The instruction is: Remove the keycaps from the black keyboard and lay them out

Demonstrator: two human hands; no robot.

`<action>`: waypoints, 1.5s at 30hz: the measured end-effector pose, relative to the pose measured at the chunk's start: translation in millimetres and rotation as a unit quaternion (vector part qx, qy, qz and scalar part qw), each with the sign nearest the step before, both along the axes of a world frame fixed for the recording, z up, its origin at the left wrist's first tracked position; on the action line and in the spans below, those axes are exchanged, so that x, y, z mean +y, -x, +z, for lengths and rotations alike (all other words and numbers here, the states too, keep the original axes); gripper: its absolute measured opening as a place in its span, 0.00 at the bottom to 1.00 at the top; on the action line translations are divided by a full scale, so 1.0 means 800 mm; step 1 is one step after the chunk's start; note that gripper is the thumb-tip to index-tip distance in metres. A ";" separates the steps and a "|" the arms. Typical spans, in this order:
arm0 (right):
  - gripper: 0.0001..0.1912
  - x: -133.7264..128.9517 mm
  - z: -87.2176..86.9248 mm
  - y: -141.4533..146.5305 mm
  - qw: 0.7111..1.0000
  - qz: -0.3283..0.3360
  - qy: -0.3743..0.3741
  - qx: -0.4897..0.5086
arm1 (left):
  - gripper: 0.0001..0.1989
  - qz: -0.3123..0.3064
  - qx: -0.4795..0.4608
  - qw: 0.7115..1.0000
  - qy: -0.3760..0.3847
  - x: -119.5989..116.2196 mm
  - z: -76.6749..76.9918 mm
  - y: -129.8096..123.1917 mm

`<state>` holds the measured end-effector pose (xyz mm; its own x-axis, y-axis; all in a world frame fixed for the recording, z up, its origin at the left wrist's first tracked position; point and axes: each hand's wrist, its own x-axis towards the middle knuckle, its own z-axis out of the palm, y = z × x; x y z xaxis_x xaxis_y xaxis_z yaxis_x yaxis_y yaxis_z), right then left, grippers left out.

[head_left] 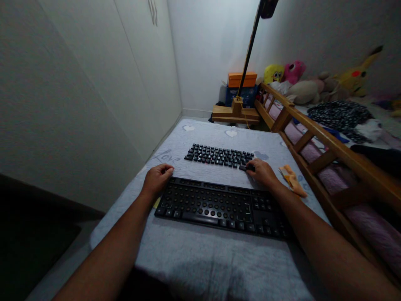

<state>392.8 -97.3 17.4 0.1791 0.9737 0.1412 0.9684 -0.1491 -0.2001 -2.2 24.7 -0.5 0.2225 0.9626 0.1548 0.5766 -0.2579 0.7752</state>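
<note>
A black keyboard [200, 218] lies on the cloth-covered surface before me, with most of its main key area bare of keycaps. Its bottom row, space bar and right-hand keys are in place. Beyond it, loose black keycaps [219, 155] are laid out in rows. My right hand [260, 171] is at the right end of these rows, fingers closed on a dark, long keycap [242, 168]. Beside the keyboard's far left corner rests my left hand [157, 179], thumb and fingers curled together; whatever may be between them is hidden.
An orange cloth [293, 180] lies right of the keyboard, and something yellow [157, 203] shows at its left edge. A wooden bed rail [308, 127] borders the right side. Behind stands a pole on a wooden base [236, 112]; white cabinet doors [125, 75] rise at left.
</note>
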 end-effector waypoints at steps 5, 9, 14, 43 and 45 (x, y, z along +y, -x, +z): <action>0.10 0.001 0.002 0.004 1.000 0.005 0.008 -0.018 | 0.19 -0.003 0.000 1.000 0.002 -0.002 0.002 -0.001; 0.11 0.004 0.003 0.005 1.000 0.008 0.009 -0.024 | 0.19 -0.003 -0.001 1.000 0.005 -0.001 0.001 0.000; 0.12 0.009 0.004 0.002 0.999 0.021 0.013 -0.027 | 0.18 -0.007 0.003 1.000 0.002 0.001 -0.001 0.002; 0.10 0.008 0.008 0.009 0.998 0.035 0.025 -0.040 | 0.19 -0.005 -0.001 1.000 0.005 0.002 -0.003 0.002; 0.10 0.008 0.007 0.009 0.998 0.037 0.025 -0.037 | 0.18 -0.006 0.001 1.000 0.004 0.002 -0.003 0.002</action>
